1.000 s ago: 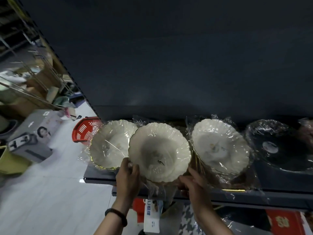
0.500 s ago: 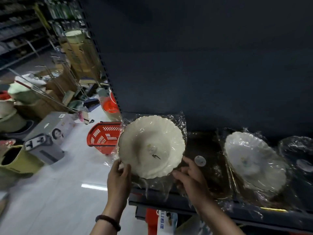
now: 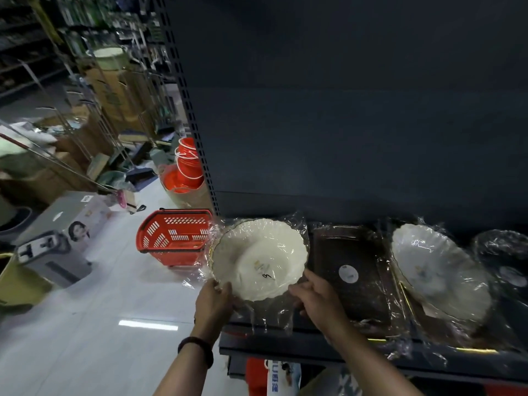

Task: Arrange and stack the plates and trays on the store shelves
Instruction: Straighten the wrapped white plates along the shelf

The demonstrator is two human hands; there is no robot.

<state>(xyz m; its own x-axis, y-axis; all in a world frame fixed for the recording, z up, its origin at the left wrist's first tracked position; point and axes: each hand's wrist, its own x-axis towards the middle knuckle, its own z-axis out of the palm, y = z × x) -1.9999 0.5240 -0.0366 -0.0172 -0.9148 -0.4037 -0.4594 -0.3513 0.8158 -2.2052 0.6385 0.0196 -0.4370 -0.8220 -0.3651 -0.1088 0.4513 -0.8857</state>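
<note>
Your left hand (image 3: 213, 300) grips the near-left rim of the plastic-wrapped white scalloped plate (image 3: 258, 258), tilted at the left end of the dark metal shelf (image 3: 308, 348). Your right hand (image 3: 320, 300) pinches its near-right rim. A wrapped dark square tray (image 3: 351, 270) lies just beside it.

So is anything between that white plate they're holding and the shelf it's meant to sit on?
Nothing solid shows. Both hands, left and right, grip the wrapped white plate at the left end of the shelf. Only its own loose plastic wrap hangs beneath. The dark tray lies beside it, to the right.
</note>
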